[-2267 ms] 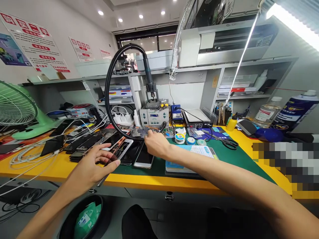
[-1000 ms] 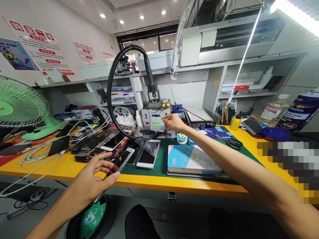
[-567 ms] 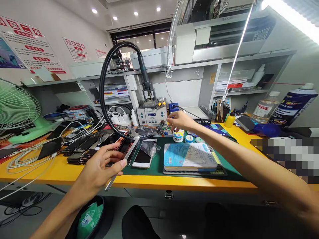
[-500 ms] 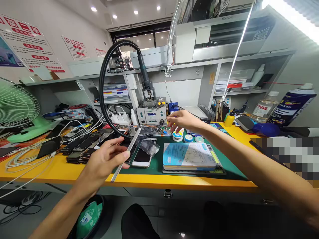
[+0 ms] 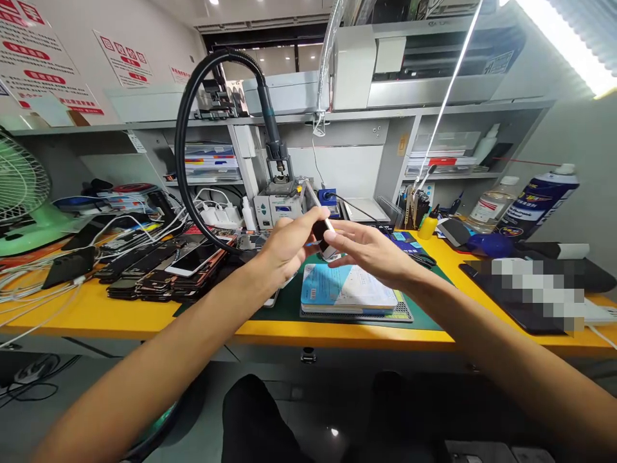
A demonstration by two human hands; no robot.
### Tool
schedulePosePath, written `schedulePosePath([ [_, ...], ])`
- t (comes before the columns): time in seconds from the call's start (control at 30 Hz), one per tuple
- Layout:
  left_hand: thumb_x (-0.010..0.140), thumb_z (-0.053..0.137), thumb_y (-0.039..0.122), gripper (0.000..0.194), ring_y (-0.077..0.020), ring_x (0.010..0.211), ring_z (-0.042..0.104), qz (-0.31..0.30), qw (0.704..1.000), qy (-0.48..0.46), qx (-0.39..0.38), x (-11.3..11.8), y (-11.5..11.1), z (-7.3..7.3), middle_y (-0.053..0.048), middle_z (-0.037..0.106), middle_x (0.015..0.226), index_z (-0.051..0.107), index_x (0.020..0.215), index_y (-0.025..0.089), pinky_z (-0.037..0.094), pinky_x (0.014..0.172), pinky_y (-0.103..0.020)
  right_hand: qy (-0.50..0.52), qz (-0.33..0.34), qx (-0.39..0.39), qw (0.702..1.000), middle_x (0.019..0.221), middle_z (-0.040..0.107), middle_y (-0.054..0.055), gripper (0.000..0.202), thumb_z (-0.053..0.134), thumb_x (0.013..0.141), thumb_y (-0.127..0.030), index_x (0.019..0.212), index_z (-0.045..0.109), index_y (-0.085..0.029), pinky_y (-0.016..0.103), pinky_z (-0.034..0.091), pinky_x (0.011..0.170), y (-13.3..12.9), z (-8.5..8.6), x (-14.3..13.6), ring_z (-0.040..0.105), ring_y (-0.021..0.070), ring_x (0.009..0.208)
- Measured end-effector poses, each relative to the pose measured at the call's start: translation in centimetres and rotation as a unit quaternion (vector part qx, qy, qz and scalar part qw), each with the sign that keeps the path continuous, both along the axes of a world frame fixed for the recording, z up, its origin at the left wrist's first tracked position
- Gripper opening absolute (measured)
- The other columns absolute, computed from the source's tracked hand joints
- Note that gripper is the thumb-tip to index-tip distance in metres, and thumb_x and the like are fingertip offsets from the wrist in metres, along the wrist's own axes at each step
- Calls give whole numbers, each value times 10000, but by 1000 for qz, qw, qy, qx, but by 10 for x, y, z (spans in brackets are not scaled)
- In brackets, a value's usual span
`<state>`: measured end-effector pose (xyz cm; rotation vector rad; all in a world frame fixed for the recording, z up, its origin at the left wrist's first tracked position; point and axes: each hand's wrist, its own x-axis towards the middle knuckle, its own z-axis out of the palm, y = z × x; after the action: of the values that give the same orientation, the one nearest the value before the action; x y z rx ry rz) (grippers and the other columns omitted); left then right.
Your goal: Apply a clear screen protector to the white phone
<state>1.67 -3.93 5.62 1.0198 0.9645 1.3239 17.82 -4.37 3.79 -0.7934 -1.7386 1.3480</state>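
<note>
Over the middle of the bench, my left hand (image 5: 289,247) and my right hand (image 5: 371,249) meet around a slim phone (image 5: 320,229), tilted nearly edge-on with a pale edge and a dark face. My left hand is closed on its left side, and my right thumb and fingers grip its near end. Part of the phone is hidden by the fingers. Below the hands a blue and white book (image 5: 349,292) lies on the green mat (image 5: 429,312). A white phone (image 5: 272,300) on the mat is mostly covered by my left forearm.
A hot-air station (image 5: 282,209) stands behind the hands, its black hose (image 5: 180,148) arching on the left. Stacked phone parts (image 5: 139,273) and tangled cables (image 5: 29,276) crowd the left. A yellow bottle (image 5: 428,226) and a spray can (image 5: 536,202) stand right.
My left hand has carried the slim phone up and right to the middle. My right hand, earlier near the spools with nothing visible in it, now grips it too. The view has shifted.
</note>
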Motion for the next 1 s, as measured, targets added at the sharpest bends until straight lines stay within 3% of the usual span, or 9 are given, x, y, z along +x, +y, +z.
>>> schedulePosePath([
  [0.13, 687, 811, 307, 247, -111, 579, 587, -15, 1000, 0, -18, 13, 3, 3, 10, 603, 627, 625, 735, 152, 561, 641, -281, 32, -14, -9, 999, 1146, 693, 96, 413, 621, 965, -446, 1282, 650, -183, 297, 587, 765, 4, -1, 10, 646, 201, 985],
  [0.23, 700, 842, 402, 336, -167, 673, 659, -63, 997, 20, -39, 9, 1, 2, -38, 669, 737, 676, 829, 139, 591, 681, -343, 46, -8, -45, 998, 1085, 704, 67, 338, 500, 1010, -439, 1212, 653, -215, 238, 522, 659, 5, -1, 17, 641, 172, 874],
  [0.33, 723, 832, 515, 483, -253, 860, 726, -118, 988, 80, -54, -11, 0, 3, -129, 734, 936, 703, 965, 118, 613, 781, -415, 74, 13, -135, 988, 982, 712, 68, 361, 382, 1033, -415, 1216, 617, -212, 225, 462, 573, 11, 3, 29, 625, 160, 731],
  [0.43, 704, 845, 515, 563, -318, 951, 734, -107, 971, 206, -59, -42, -1, 4, -211, 735, 1090, 709, 1043, 86, 624, 793, -457, 41, 21, -241, 969, 942, 723, 113, 438, 306, 1027, -461, 1234, 574, -183, 229, 420, 508, 21, 7, 47, 610, 176, 652],
  [0.57, 714, 826, 497, 580, -303, 953, 728, -39, 919, 390, 30, -79, -5, 2, -145, 757, 1002, 711, 1132, 112, 617, 778, -419, -23, 36, -335, 941, 932, 743, 154, 420, 334, 1000, -478, 1207, 554, -187, 207, 348, 431, 32, 5, 66, 608, 185, 589],
  [0.67, 755, 781, 504, 571, -280, 963, 721, -56, 887, 450, 88, -94, -11, -8, -99, 754, 994, 687, 1186, 141, 603, 845, -416, -54, 50, -364, 928, 904, 755, 162, 385, 374, 982, -480, 1172, 552, -197, 196, 306, 380, 37, -2, 66, 609, 190, 541],
  [0.77, 766, 753, 547, 636, -281, 1003, 717, -58, 840, 524, 129, -95, -20, -23, -89, 723, 1192, 637, 1289, 204, 586, 901, -424, -73, 73, -394, 913, 879, 764, 178, 365, 416, 965, -476, 1120, 564, -180, 197, 308, 349, 39, -10, 59, 602, 191, 501],
  [0.9, 777, 736, 543, 774, -331, 1298, 582, -90, 768, 600, 205, -88, -26, -41, -86, 569, 1478, 515, 1454, 241, 465, 1117, -457, -85, 89, -430, 894, 911, 769, 194, 336, 463, 949, -466, 1038, 578, -163, 186, 322, 322, 41, -21, 51, 615, 185, 491],
  [1.0, 801, 712, 520, 806, -327, 1401, 488, -118, 747, 609, 239, -81, -24, -51, -102, 510, 1535, 461, 1501, 211, 367, 1204, -448, -91, 84, -445, 887, 914, 770, 193, 330, 448, 960, -454, 1032, 572, -157, 185, 356, 313, 42, -24, 50, 645, 189, 506],
])
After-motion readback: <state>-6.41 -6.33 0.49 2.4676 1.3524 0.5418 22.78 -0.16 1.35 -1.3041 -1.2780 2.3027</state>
